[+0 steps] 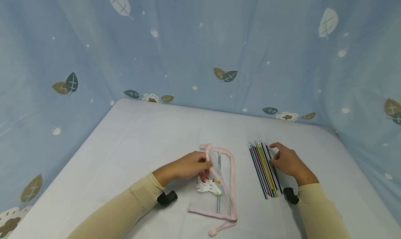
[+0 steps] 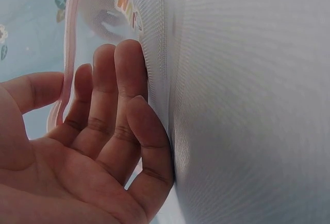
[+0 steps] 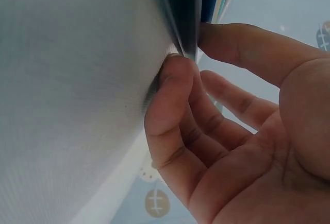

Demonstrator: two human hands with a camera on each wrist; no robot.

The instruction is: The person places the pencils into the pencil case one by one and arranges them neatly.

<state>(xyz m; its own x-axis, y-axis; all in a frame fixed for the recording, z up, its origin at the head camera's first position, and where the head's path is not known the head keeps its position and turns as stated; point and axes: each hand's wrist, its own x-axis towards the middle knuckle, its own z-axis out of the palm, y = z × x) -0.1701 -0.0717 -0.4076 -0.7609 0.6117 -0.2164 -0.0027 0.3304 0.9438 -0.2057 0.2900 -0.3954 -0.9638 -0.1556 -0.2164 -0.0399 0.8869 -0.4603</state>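
Note:
My left hand (image 1: 194,165) pinches the pink-bound opening edge of a clear mesh pouch (image 1: 203,201), lifting that edge off the table. In the left wrist view the pink edge (image 2: 70,33) runs between thumb and forefinger, the other fingers curving inside beside the mesh. One teal pencil (image 1: 218,204) lies lengthwise in the pouch, and a cartoon label (image 1: 208,186) sits on its front. My right hand (image 1: 286,160) is at the right side of several pencils (image 1: 262,169), fingers loosely bent. Its thumb (image 3: 227,41) touches a dark pencil (image 3: 180,2) in the right wrist view.
The white table (image 1: 150,127) spreads around both hands. A blue leaf-print curtain (image 1: 188,51) closes off its back and sides. The pouch's pink zipper pull (image 1: 213,231) lies toward the near edge. A black wrist device (image 1: 291,196) sits under the right wrist.

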